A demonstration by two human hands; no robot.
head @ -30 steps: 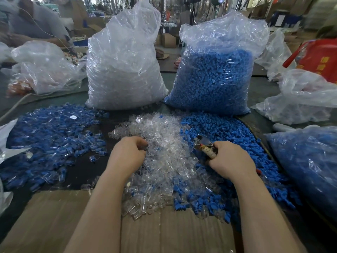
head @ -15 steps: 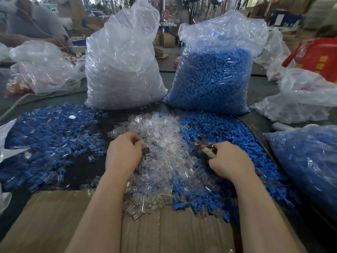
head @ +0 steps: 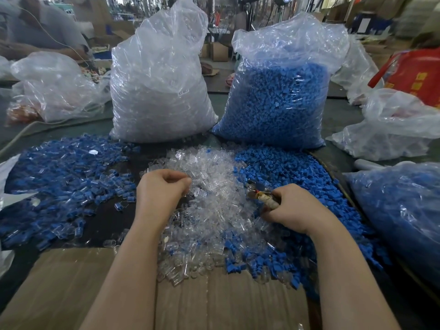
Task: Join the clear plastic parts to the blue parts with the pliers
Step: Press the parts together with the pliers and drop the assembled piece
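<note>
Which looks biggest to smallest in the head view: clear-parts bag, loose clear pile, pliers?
1. clear-parts bag
2. loose clear pile, though nearness to the camera flatters it
3. pliers, mostly hidden in the right hand

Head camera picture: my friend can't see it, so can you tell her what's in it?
Two hands work over a pile of clear plastic parts: the right hand grips pliers, and the left hand is curled at the pile's edge. Loose blue parts lie to the right, and two big bags, one of clear pieces and one of blue, stand behind.
</note>
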